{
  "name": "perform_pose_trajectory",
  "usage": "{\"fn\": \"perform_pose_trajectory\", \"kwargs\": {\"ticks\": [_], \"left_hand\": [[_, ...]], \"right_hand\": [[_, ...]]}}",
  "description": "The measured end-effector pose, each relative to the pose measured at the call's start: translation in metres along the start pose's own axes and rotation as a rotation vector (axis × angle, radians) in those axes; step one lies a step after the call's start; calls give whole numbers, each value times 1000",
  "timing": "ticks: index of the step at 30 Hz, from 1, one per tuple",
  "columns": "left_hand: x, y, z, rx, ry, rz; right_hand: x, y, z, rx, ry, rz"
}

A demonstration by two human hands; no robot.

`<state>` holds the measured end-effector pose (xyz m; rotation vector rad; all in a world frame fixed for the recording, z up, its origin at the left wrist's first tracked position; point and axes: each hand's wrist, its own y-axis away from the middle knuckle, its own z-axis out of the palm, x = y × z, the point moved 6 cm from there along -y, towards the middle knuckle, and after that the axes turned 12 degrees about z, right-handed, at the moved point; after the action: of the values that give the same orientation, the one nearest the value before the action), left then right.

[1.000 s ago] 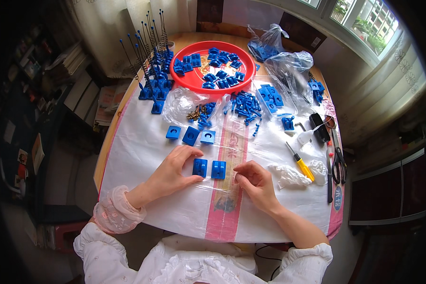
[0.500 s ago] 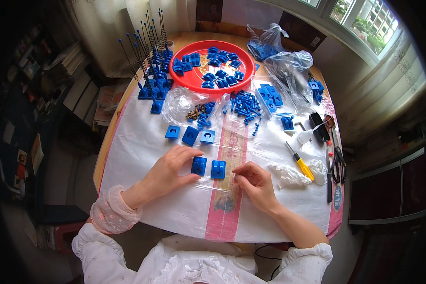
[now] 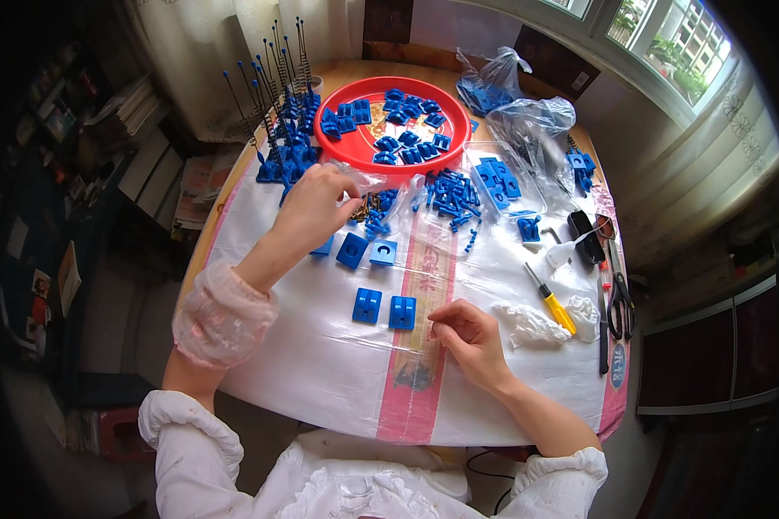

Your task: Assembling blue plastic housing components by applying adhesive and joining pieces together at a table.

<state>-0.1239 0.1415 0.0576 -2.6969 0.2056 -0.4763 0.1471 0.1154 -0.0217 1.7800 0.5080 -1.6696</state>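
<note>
My left hand (image 3: pixel 314 203) is over the clear plastic bag (image 3: pixel 404 206), its thumb and bent forefinger apart with nothing visible between them. Brass-coloured screws (image 3: pixel 363 210) and small blue pegs (image 3: pixel 377 223) lie beside its fingertips. My right hand (image 3: pixel 469 344) rests low over the cloth, fingertips drawn together; whatever they may hold is too small to make out. Just left of it sit two blue grooved blocks, one (image 3: pixel 402 313) near its fingertips and another (image 3: pixel 367 305) farther left. Behind these, a blue block (image 3: pixel 351 250) and a blue block with a curved slot (image 3: pixel 383 253) stand in a row, a third partly under my left wrist.
A red round tray (image 3: pixel 464 130) with blue parts stands at the back. Blue spring-stemmed pieces (image 3: pixel 290 160) crowd the left. A pile of blue pegs (image 3: pixel 455 197), a yellow-handled screwdriver (image 3: pixel 559 313), crumpled tissue (image 3: pixel 528 324) and black scissors (image 3: pixel 619 307) lie rightward.
My left hand has left the grooved blocks and moved away from me to the plastic bag. Both grooved blocks stay on the cloth, and my right hand has hardly moved.
</note>
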Motion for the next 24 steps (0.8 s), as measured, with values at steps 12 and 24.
{"fn": "perform_pose_trajectory", "kwargs": {"ticks": [12,24], "left_hand": [[-14,-25,46,-215,-238,-153],[-15,-26,44,-166,-210,-136]], "right_hand": [[0,1,0,-4,-9,-7],[-2,0,1,-10,-5,-1]]}}
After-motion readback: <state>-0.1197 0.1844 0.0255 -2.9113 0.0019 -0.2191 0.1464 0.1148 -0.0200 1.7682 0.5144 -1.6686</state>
